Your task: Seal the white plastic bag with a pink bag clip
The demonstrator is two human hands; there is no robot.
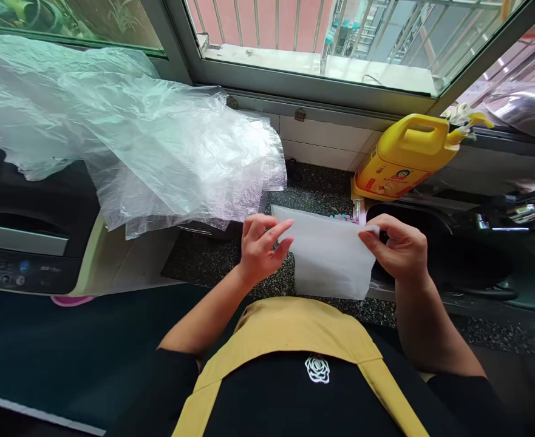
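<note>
I hold a small white plastic bag [328, 255] flat in front of my chest, above a dark speckled counter [203, 261]. My left hand [260, 246] pinches its left edge with the fingers curled on it. My right hand [397, 246] grips its upper right corner between thumb and fingers. The bag hangs between both hands, its lower edge free.
A large crumpled clear plastic sheet [126, 139] drapes over a dark appliance [21, 243] at left. A yellow jug [404, 155] stands by the window sill at right, behind a dark sink [477, 267]. A metal pot [526, 109] sits at far right.
</note>
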